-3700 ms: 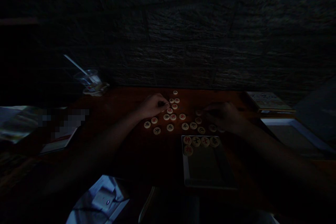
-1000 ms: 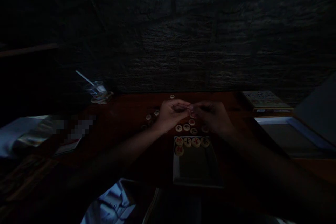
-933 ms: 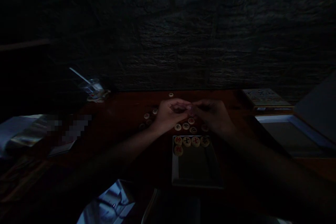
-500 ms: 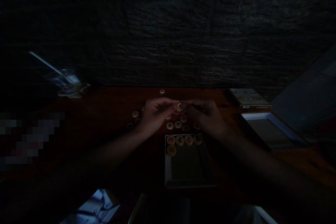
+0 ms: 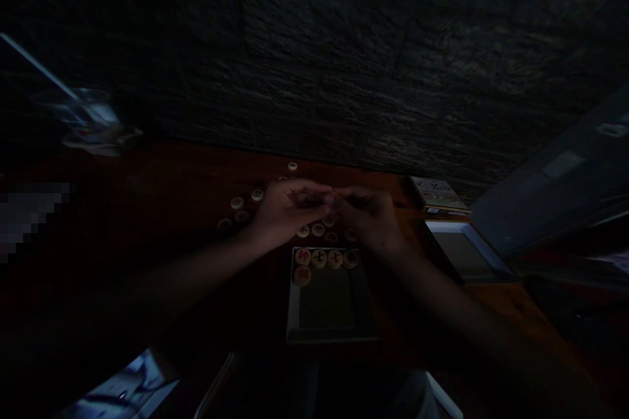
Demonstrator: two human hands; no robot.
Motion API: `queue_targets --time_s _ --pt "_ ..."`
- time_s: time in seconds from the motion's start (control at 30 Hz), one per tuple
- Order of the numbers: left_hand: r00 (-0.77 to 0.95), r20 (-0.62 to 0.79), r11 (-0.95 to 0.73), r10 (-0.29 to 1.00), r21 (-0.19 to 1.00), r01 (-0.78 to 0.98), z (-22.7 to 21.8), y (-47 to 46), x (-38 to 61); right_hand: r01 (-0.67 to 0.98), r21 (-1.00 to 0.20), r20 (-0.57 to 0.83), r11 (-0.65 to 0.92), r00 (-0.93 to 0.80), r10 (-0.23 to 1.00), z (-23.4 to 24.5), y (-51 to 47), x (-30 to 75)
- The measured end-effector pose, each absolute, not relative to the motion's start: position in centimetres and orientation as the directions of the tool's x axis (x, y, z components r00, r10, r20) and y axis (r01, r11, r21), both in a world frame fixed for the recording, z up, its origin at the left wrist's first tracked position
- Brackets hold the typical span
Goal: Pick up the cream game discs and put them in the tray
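The scene is very dark. My left hand (image 5: 285, 209) and my right hand (image 5: 368, 219) meet fingertip to fingertip above loose round chess pieces (image 5: 317, 230) on a reddish wooden table (image 5: 171, 209). Both hands have curled, pinching fingers; a small piece seems to sit between them, but I cannot make it out. Just below my hands lies a shallow grey tray (image 5: 295, 308) with several pieces (image 5: 319, 258) lined along its far edge. More pieces (image 5: 246, 200) lie to the left of my left hand.
A glass with a straw (image 5: 83, 121) stands at the far left. A flat printed box (image 5: 437, 193) and an open box lid (image 5: 462, 252) lie to the right. A dark stone wall (image 5: 319, 65) backs the table. A lone piece (image 5: 293, 165) sits near the wall.
My hands came together from apart over the loose pieces and stay joined. The view has swung, so the glass slid left and the tray shifted left.
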State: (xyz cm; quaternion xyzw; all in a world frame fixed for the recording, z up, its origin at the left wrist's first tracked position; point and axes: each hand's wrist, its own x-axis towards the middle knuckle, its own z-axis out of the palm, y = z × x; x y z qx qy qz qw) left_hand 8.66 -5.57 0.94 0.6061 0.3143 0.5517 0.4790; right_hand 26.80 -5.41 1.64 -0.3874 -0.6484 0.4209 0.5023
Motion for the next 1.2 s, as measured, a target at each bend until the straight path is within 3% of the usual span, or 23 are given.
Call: queue_targets --time_s 0.3,0.57,0.77,1.0,1.2 --pt "0.14 0.269 -0.235 0.953 0.947 -0.219 1.1 -5.3 8.4 0.135 -0.914 0.339 0.384 -0.268 0.902 1.8 -5.6 27.2" --pt "0.162 0.411 -0.4 0.897 0.911 -0.097 1.1 -5.5 8.5 0.116 -0.93 0.326 0.349 -0.174 0.929 2.0 -6.0 26.4" --pt "0.197 0.398 -0.388 0.896 0.917 -0.091 0.8 -5.8 8.8 0.098 -0.952 0.283 0.291 -0.092 0.955 1.5 -6.1 26.2" --pt "0.178 0.298 -0.258 0.938 0.942 -0.216 0.8 -5.4 8.6 0.073 -0.952 0.28 0.297 -0.181 0.943 2.3 -5.8 26.7" --pt "0.168 0.198 -0.124 0.966 0.92 -0.372 0.7 -5.1 8.7 0.145 -0.887 0.403 0.439 -0.22 0.888 1.6 -5.7 26.9"
